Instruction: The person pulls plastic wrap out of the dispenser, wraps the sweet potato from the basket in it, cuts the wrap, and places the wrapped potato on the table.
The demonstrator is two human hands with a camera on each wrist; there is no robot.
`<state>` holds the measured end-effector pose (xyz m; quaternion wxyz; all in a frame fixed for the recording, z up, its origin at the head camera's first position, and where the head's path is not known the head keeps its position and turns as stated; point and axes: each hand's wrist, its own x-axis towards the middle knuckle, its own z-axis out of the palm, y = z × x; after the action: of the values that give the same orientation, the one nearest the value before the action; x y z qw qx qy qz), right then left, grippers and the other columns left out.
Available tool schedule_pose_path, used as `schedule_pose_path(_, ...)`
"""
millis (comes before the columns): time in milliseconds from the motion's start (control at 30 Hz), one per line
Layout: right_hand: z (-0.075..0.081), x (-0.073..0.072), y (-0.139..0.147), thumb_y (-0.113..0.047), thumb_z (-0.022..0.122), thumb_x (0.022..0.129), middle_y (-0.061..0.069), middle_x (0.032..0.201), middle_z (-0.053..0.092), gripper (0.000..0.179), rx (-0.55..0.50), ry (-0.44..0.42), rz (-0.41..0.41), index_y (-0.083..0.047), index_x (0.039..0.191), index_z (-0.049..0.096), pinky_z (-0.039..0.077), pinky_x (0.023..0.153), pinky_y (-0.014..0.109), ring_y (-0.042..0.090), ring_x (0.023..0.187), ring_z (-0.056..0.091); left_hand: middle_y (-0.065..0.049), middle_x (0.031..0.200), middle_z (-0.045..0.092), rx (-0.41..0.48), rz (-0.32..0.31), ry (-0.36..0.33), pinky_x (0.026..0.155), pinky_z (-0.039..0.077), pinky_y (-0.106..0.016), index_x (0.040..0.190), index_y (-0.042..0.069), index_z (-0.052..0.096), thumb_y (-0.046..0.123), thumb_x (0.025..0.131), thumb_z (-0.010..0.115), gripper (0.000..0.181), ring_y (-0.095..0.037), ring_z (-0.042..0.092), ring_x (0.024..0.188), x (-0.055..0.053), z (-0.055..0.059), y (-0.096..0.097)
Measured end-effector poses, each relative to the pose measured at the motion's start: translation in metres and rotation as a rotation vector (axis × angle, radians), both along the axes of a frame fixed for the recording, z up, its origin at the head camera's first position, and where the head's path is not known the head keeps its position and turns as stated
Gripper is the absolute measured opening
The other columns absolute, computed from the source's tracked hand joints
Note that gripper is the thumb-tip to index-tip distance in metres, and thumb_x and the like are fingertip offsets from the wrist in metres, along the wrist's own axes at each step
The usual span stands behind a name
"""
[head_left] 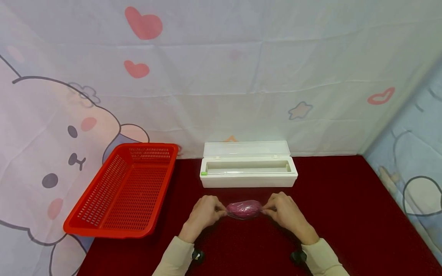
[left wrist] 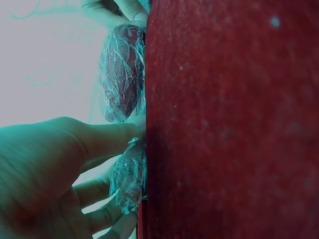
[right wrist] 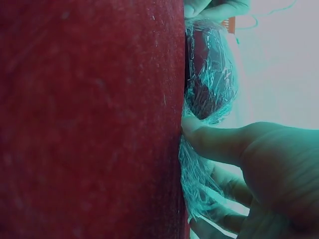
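A reddish-purple oblong thing, shaped like a sweet potato (head_left: 244,208), lies wrapped in clear cling film between my hands. My left hand (head_left: 206,210) pinches the gathered film at its left end between thumb and fingers. At the other end, my right hand (head_left: 284,211) pinches the film in the same way. In the left wrist view, a crumpled tail of cling film (left wrist: 128,177) hangs past the left thumb. A similar bunched film tail (right wrist: 197,179) shows below the right thumb in the right wrist view. The film hides the thing's surface details.
Behind the hands stands a white cling film dispenser (head_left: 248,181) with its clear lid (head_left: 246,148) raised and a green slider (head_left: 204,173) at its left. A red plastic basket (head_left: 117,233) sits to the left on the dark red tabletop (head_left: 345,207). A printed curtain (head_left: 221,76) hangs behind.
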<state>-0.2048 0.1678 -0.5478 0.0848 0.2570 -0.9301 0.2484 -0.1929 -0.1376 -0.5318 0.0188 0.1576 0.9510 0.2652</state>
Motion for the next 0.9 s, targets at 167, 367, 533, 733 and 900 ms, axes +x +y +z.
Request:
schedule_pose_path(167, 0.001, 0.0, -0.001, -0.017, 0.088, 0.088, -0.005, 0.09, 0.076, 0.003, 0.048, 0.05, 0.019, -0.015, 0.087, 0.086, 0.054, 0.078, 0.038, 0.019, 0.086, 0.067, 0.003, 0.097, 0.08, -0.056, -0.021, 0.069, 0.068, 0.051, -0.024, 0.095, 0.017, 0.088, 0.019, 0.092, 0.085, 0.005, -0.007, 0.066, 0.082, 0.001, -0.001, 0.0)
schedule_pose_path(367, 0.001, -0.001, 0.002, -0.015, 0.087, 0.088, -0.008, 0.088, 0.073, 0.004, 0.032, 0.0, -0.012, -0.018, 0.086, 0.085, 0.052, 0.076, 0.035, 0.015, 0.083, 0.065, 0.004, 0.093, 0.079, -0.065, -0.03, 0.154, 0.066, 0.051, -0.022, 0.094, 0.018, 0.088, 0.02, 0.092, 0.085, 0.004, -0.009, 0.071, 0.081, 0.001, -0.003, 0.003)
schedule_pose_path(533, 0.005, -0.004, 0.006, -0.013, 0.088, 0.088, -0.008, 0.084, 0.071, 0.005, 0.009, -0.041, -0.015, -0.016, 0.086, 0.084, 0.05, 0.073, 0.031, 0.011, 0.08, 0.062, 0.003, 0.088, 0.077, -0.045, -0.025, 0.172, 0.062, 0.048, -0.02, 0.093, 0.016, 0.087, 0.022, 0.091, 0.086, 0.006, -0.006, 0.065, 0.073, -0.001, -0.001, 0.006)
schedule_pose_path(733, 0.008, -0.003, 0.007, -0.018, 0.086, 0.091, -0.008, 0.086, 0.072, 0.003, 0.0, -0.089, -0.001, -0.016, 0.09, 0.084, 0.052, 0.071, 0.029, 0.008, 0.079, 0.063, -0.001, 0.09, 0.077, -0.046, -0.045, 0.202, 0.063, 0.048, -0.023, 0.097, 0.013, 0.086, 0.021, 0.092, 0.085, 0.01, -0.009, 0.065, 0.073, 0.001, 0.004, 0.004)
schedule_pose_path(900, 0.018, -0.006, 0.011, -0.018, 0.085, 0.092, -0.004, 0.09, 0.074, 0.008, -0.012, -0.102, 0.018, -0.012, 0.097, 0.083, 0.054, 0.068, 0.028, 0.009, 0.08, 0.066, -0.004, 0.097, 0.081, -0.06, -0.055, 0.235, 0.072, 0.058, -0.032, 0.103, 0.01, 0.085, 0.024, 0.093, 0.084, 0.018, -0.015, 0.074, 0.082, 0.0, 0.016, 0.001)
